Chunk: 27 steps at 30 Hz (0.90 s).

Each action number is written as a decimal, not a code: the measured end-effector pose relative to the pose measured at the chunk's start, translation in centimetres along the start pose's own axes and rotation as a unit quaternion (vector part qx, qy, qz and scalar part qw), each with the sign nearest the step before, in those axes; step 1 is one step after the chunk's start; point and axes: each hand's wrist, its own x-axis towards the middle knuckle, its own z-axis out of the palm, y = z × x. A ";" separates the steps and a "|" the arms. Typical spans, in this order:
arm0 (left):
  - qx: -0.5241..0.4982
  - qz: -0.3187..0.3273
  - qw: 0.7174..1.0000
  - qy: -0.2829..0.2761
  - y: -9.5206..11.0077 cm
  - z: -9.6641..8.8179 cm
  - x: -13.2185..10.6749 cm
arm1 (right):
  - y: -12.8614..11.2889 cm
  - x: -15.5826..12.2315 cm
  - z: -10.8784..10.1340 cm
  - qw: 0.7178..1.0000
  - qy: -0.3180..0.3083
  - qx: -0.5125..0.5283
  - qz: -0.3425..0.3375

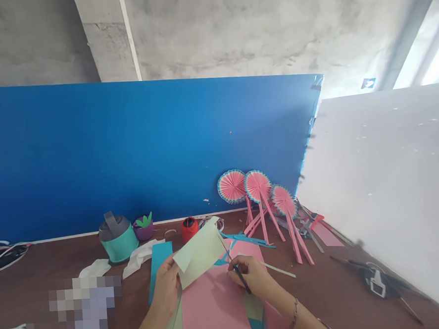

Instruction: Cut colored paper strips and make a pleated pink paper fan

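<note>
My left hand (166,287) pinches the lower corner of a pale green sheet of paper (199,251), which is lifted off the table and folded. My right hand (253,275) is closed round a thin dark stick-like tool (233,265), maybe a pencil or blade; its tip points up toward the sheet's right edge. Under both hands lie pink paper sheets (213,309) and a teal sheet (158,265) on the brown table.
Three pink pleated paper fans (257,186) on pink sticks lean against the blue board. A teal and grey container (117,238), a purple pot (143,227) and a red spool (189,229) stand behind. A glue gun (377,281) lies at the right by the white board.
</note>
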 end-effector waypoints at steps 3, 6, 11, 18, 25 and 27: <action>-0.006 -0.004 1.000 0.009 0.0 -0.1 0.0 | -0.1 0.0 0.0 1.000 -0.005 0.001 0.004; -0.021 -0.012 1.000 0.019 0.1 0.1 0.0 | 0.1 0.0 0.0 1.000 -0.011 0.012 0.003; -0.054 -0.046 0.998 0.000 0.1 0.0 0.1 | 0.3 0.0 0.0 1.000 -0.014 0.016 0.002; -0.038 -0.069 0.996 -0.037 0.1 -0.8 0.2 | 0.7 0.3 0.1 0.998 -0.035 0.051 -0.009; 0.011 -0.013 0.999 -0.032 -0.2 -1.0 0.3 | 1.1 0.4 0.2 0.996 -0.050 0.074 -0.005; 0.032 0.005 0.999 -0.027 -0.4 -1.1 0.4 | 0.9 0.4 0.1 0.996 -0.053 0.075 -0.002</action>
